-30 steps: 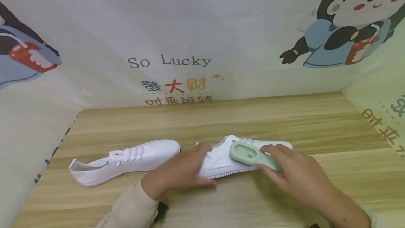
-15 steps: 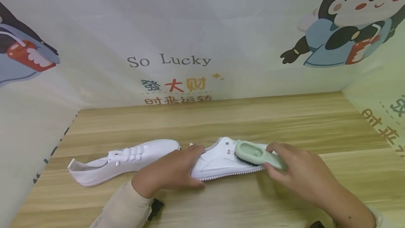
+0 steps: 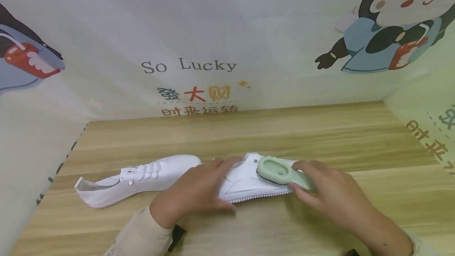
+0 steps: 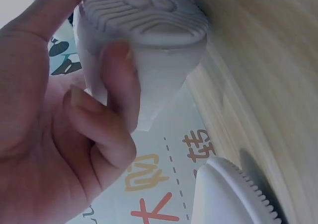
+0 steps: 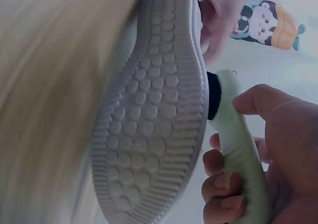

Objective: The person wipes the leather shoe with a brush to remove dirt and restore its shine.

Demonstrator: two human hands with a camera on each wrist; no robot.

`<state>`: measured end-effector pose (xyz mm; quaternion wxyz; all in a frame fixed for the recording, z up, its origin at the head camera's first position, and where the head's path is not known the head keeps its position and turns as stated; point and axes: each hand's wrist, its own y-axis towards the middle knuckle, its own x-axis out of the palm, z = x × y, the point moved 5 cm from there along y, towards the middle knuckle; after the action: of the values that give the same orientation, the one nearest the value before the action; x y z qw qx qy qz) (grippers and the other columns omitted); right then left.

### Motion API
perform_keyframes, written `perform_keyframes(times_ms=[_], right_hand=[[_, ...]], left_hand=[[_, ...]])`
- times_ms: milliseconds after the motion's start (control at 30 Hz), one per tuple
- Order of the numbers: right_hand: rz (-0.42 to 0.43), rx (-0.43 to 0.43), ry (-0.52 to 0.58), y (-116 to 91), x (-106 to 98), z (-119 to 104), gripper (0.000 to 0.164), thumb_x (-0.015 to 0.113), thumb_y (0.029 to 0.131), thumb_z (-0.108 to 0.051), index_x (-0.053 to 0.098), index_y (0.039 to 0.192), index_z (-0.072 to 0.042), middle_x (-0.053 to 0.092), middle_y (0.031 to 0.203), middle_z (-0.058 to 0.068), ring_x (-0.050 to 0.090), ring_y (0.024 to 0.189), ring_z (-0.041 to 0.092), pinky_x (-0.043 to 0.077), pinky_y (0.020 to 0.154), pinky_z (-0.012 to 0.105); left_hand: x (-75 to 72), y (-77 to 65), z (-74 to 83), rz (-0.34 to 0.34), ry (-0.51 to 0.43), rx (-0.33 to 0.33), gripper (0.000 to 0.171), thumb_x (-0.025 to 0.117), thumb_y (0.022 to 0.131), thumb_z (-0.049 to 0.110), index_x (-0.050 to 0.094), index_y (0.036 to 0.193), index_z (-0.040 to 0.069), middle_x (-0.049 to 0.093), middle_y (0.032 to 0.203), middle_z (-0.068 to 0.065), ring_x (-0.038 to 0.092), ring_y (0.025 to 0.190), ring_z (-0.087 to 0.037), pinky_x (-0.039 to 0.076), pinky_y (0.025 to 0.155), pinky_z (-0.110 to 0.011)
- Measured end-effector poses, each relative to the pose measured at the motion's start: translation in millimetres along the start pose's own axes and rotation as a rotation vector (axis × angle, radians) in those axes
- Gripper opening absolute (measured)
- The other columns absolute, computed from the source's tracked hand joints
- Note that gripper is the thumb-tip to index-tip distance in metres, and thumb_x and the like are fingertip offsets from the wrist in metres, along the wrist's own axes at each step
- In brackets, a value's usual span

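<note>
My left hand (image 3: pixel 197 192) grips the heel end of a white lace-up shoe (image 3: pixel 236 183), thumb on the sole side and fingers over the collar. The shoe lies tipped on its side, and its studded sole (image 5: pixel 144 105) faces the right wrist camera. My right hand (image 3: pixel 335 192) holds a pale green brush (image 3: pixel 275 170) by its handle, fingers curled round it. Dark bristles (image 5: pixel 214 96) touch the shoe's upper near the laces, which the brush mostly hides. In the left wrist view the shoe's heel (image 4: pixel 159 70) shows beside the curled fingers.
A second white shoe (image 3: pixel 153 175) stands on the wood-grain table (image 3: pixel 284 129) to the left, its toe close behind my left hand. A printed curtain (image 3: pixel 266 50) with lettering and cartoon figures rises at the back and both sides.
The brush slid right along the shoe's upper, then came back left. My left hand and the shoe shifted left, then slightly right again. The second shoe stays in place.
</note>
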<state>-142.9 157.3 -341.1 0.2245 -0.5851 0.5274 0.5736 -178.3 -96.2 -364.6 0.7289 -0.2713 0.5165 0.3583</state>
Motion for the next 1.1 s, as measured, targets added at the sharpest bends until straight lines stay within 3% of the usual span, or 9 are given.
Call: perform_keyframes(times_ms=[167, 333, 533, 767, 1100], right_hand=[[0.031, -0.047, -0.016, -1.5, 2.7, -4.1, 0.031, 0.077, 0.082, -0.032, 0.068, 0.110, -0.021, 0.064, 0.085, -0.006, 0.039, 0.056, 0.002, 0.033, 0.048, 0.020], [0.023, -0.045, -0.020, 0.4, 0.4, -3.3, 0.030, 0.076, 0.083, -0.033, 0.068, 0.109, -0.020, 0.065, 0.086, -0.005, 0.041, 0.057, 0.003, 0.034, 0.050, 0.020], [0.006, -0.052, -0.013, 0.4, -1.7, -5.1, 0.029, 0.075, 0.083, -0.034, 0.068, 0.108, -0.022, 0.064, 0.086, -0.006, 0.041, 0.058, 0.002, 0.035, 0.051, 0.021], [0.031, -0.067, -0.008, -2.0, 1.1, -10.4, 0.029, 0.075, 0.083, -0.035, 0.068, 0.108, -0.021, 0.070, 0.094, -0.005, 0.054, 0.066, 0.004, 0.043, 0.054, 0.025], [-0.022, -0.009, -0.023, 0.0, -0.4, -1.0, 0.034, 0.071, 0.089, -0.046, 0.072, 0.113, -0.021, 0.072, 0.097, -0.001, 0.065, 0.073, 0.013, 0.051, 0.060, 0.036]], left_hand=[[-0.4, 1.1, 3.7, 0.015, 0.047, 0.058, 0.093, 0.087, 0.070, 0.046, 0.045, 0.148, 0.018, 0.065, 0.122, -0.006, 0.067, 0.102, -0.024, 0.055, 0.081, -0.043], [-0.5, 3.4, 2.8, 0.015, 0.045, 0.084, 0.088, 0.087, 0.071, 0.039, 0.048, 0.146, 0.014, 0.068, 0.127, -0.006, 0.067, 0.108, -0.020, 0.055, 0.089, -0.040], [2.2, 4.4, 3.2, -0.014, -0.012, 0.101, 0.089, 0.088, 0.070, 0.039, 0.047, 0.144, 0.012, 0.071, 0.119, -0.007, 0.067, 0.097, -0.016, 0.055, 0.088, -0.035], [2.5, 4.8, 4.3, -0.020, -0.022, 0.083, 0.091, 0.087, 0.069, 0.042, 0.045, 0.143, 0.011, 0.072, 0.104, -0.006, 0.064, 0.088, -0.014, 0.055, 0.080, -0.033], [3.4, 6.3, -0.8, -0.045, -0.095, 0.074, 0.091, 0.086, 0.072, 0.040, 0.042, 0.147, 0.014, 0.070, 0.116, -0.008, 0.064, 0.093, -0.013, 0.054, 0.087, -0.034]])
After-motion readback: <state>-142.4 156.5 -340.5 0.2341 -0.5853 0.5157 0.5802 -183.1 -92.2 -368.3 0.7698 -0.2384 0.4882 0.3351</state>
